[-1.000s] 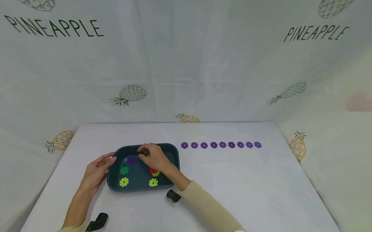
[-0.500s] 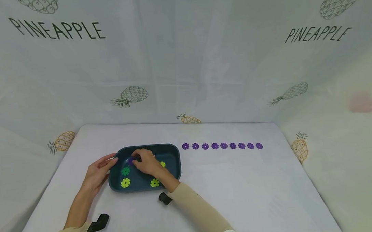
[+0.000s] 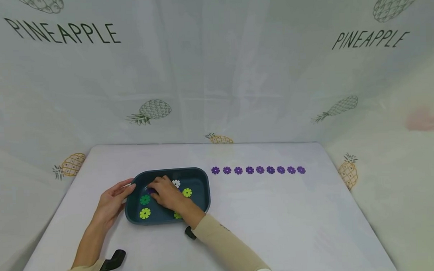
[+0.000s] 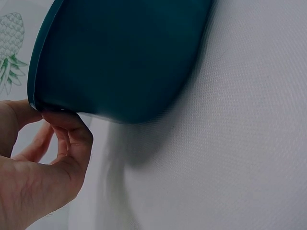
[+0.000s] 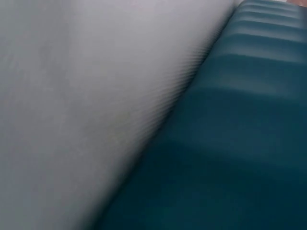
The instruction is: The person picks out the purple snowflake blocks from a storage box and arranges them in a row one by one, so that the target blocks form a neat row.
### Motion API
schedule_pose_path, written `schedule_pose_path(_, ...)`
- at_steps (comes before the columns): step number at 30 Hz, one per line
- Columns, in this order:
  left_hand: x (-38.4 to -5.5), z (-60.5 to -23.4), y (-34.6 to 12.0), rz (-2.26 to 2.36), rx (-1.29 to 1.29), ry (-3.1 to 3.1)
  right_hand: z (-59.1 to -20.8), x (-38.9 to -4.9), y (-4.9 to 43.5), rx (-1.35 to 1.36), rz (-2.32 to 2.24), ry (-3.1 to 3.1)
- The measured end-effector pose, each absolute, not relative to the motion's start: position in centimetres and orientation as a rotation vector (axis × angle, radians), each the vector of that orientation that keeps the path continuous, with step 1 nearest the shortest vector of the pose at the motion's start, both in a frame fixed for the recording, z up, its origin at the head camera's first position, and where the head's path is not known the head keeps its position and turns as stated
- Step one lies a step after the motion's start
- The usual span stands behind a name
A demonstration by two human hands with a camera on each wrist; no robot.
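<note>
A dark teal tray (image 3: 206,195) lies on the white table at the left. My left hand (image 3: 111,201) grips its left rim, and the left wrist view has the thumb and fingers (image 4: 76,139) on either side of the tray edge. Inside the tray, my right hand (image 3: 169,195) has curled fingers at a purple flower-shaped disc (image 3: 150,190), mostly covered by them. Around that hand lie a white disc (image 3: 176,183), a green disc (image 3: 145,199) and several yellow-green discs (image 3: 144,213). The right wrist view shows only the tray's outer wall (image 5: 240,143) and tabletop, without the hand.
Several purple flower-shaped discs (image 3: 259,170) form a straight row on the table (image 3: 277,217), right of the tray. A white curtain (image 3: 214,71) printed with pineapples hangs behind the table and along its sides.
My right hand has moved left within the tray to the purple disc, uncovering the white disc and a yellow-green one. My left hand has stayed on the rim.
</note>
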State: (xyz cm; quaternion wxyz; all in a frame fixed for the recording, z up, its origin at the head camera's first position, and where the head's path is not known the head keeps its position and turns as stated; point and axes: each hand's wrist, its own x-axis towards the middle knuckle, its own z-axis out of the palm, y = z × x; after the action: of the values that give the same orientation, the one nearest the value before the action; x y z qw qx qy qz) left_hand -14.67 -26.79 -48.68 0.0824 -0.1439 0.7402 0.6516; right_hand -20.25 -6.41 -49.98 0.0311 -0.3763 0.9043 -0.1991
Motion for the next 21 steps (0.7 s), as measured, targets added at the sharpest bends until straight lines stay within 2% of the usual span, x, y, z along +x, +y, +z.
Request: schedule_pose_path(21,-14.9,-48.9,-27.2,1.91,-0.44,2.222,-49.2,-19.4,-4.7,-1.144,-1.051,2.66)
